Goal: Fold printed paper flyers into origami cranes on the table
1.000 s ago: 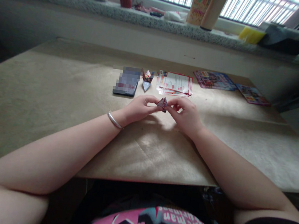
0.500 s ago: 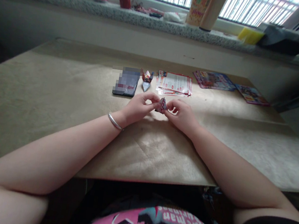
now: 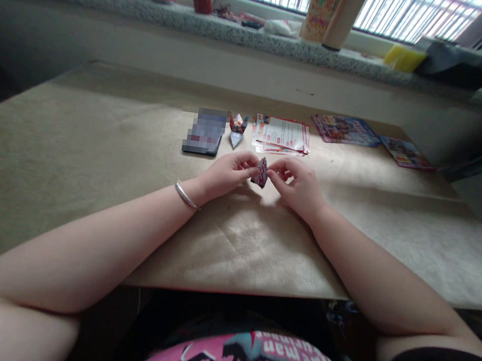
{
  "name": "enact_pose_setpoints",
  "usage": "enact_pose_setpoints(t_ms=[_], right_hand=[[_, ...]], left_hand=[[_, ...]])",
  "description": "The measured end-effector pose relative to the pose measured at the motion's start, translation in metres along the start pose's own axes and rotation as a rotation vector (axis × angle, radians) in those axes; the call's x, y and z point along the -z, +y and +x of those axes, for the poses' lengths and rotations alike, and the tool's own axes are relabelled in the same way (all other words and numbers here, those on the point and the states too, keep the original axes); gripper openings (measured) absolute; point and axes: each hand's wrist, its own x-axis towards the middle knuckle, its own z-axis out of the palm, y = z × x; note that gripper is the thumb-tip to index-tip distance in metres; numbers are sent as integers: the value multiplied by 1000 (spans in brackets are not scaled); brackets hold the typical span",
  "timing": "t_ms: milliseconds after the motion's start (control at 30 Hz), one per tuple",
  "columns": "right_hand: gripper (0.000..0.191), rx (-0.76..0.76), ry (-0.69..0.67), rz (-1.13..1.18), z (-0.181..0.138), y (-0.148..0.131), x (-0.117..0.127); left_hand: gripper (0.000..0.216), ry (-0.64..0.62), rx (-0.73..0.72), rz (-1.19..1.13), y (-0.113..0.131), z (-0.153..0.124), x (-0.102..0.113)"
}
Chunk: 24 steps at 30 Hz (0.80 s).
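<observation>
A small folded paper piece (image 3: 261, 173), dark with red and blue print, is pinched between both my hands just above the table. My left hand (image 3: 224, 173), with a silver bangle on its wrist, grips the piece's left side with closed fingertips. My right hand (image 3: 298, 183) pinches its right side, fingers curled. Behind them on the table lie a finished folded paper figure (image 3: 237, 128) and a dark phone (image 3: 204, 131).
The table (image 3: 95, 143) is covered in brown paper. A stack of printed leaflets (image 3: 281, 134) and two colourful sheets (image 3: 344, 129) lie at the back right. The windowsill (image 3: 200, 20) above holds cups, a red container and a yellow object.
My hands drew closer together and then parted a little. The paper piece turned from flatter to standing more upright between my fingertips.
</observation>
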Motion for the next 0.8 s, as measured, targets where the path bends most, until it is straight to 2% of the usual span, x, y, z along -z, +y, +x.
enact_pose_setpoints(t_ms=[133,500,800], right_hand=[[9,-6,47,92,-1,0,0],[15,-73,-28,212,-1,4,-3],[16,103,-10,-67,-2,-5,4]], left_hand=[[35,-24,15,-32,-1,0,1],[30,-78,17,26,-3,1,5],[39,-96,42,50,-3,2,4]])
